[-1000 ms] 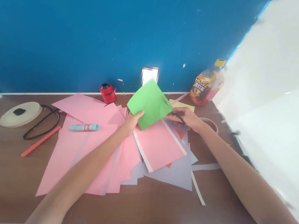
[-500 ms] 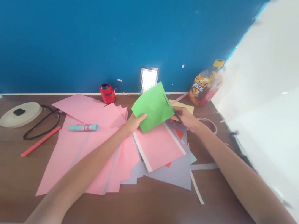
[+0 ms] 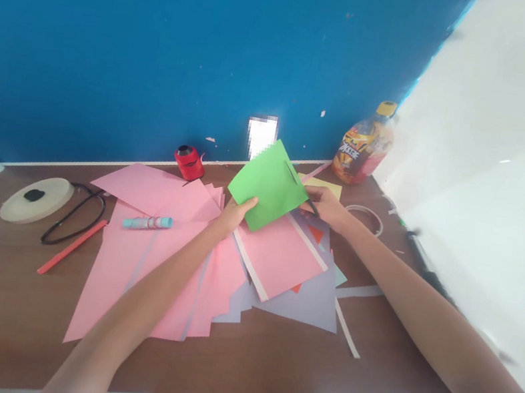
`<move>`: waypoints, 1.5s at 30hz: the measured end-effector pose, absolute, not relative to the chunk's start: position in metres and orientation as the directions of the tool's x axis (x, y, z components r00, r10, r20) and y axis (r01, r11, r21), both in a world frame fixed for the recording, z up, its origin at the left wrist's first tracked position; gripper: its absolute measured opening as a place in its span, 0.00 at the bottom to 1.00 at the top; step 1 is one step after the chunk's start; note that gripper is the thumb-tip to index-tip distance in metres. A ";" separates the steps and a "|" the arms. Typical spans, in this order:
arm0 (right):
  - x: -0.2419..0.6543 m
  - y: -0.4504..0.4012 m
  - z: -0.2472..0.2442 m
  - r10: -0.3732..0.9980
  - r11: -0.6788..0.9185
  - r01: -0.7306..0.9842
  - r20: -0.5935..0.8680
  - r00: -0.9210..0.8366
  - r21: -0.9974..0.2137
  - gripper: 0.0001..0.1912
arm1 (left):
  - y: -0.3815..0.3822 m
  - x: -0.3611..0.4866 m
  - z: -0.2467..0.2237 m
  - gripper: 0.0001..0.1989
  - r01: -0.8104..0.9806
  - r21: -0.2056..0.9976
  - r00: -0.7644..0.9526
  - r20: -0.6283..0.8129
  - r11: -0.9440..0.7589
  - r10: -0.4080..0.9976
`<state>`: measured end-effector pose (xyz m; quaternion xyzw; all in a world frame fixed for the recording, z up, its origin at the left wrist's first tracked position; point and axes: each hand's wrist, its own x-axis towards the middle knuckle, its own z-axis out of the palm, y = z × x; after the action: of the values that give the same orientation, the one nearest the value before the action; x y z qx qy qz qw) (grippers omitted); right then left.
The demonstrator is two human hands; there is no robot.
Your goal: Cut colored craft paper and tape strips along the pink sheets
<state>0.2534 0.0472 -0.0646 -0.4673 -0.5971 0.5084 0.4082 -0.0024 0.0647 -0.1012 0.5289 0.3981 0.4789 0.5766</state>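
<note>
Near the back edge of the table (image 3: 263, 366), the left hand (image 3: 233, 215) pinches green paper (image 3: 269, 187) and the right hand (image 3: 326, 206) is closed around black scissors (image 3: 313, 207).

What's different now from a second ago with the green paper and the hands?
The green paper and the left hand gripping it have shifted slightly to the right. Nothing was visibly taken up or let go: the right hand still holds the black scissors. The pink sheets, light blue tube and bottle stayed put.
</note>
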 end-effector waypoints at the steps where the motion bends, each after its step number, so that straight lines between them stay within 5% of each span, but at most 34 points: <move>1: 0.254 0.048 -0.065 0.973 0.051 0.143 0.017 -0.229 -0.988 0.14 | 0.065 -0.002 -0.101 0.27 -0.134 0.991 0.220 0.048 -0.018 0.974; 45: 0.249 0.043 -0.062 0.978 0.116 0.157 0.086 -0.188 -0.981 0.08 | 0.065 -0.003 -0.100 0.28 -0.158 0.987 0.223 0.031 0.005 0.974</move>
<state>0.2488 0.0429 -0.0620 -0.4667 -0.6081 0.4733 0.4341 -0.0029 0.0646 -0.0997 0.5153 0.3960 0.4815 0.5881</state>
